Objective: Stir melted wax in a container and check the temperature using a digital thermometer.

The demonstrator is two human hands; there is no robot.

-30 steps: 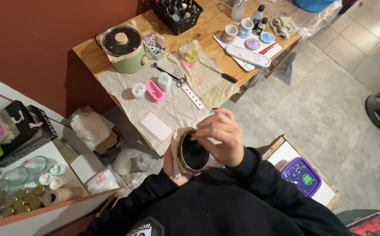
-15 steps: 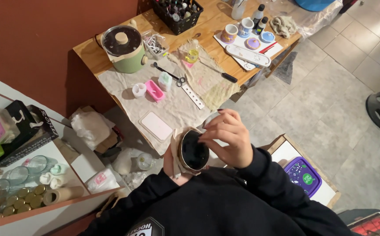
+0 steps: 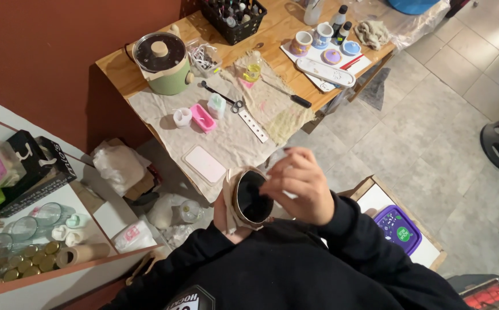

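My left hand (image 3: 224, 213) cups a round dark-lined cup (image 3: 253, 197) from below, with a beige cloth (image 3: 229, 189) wrapped between palm and cup. My right hand (image 3: 302, 185) is curled over the cup's right rim, fingers bent and pinched at its top edge; something pale shows at the fingertips (image 3: 276, 158) but I cannot tell what it is. Both arms wear black sleeves. The cup is held in front of my chest, just off the near edge of the wooden table (image 3: 123, 69).
The table carries a green pot with a lid (image 3: 162, 62), a black crate of bottles (image 3: 232, 16), a pink mould (image 3: 202, 117), scissors (image 3: 222, 96), a ruler (image 3: 253, 124), a white card (image 3: 204, 163) and painted cups (image 3: 312, 40). A shelf with jars (image 3: 25, 241) is at left, a box with a purple item (image 3: 399, 229) at right.
My right hand has shifted slightly right and down along the cup's rim. The cup's dark inside shows more than a second ago. My left hand keeps cupping it.
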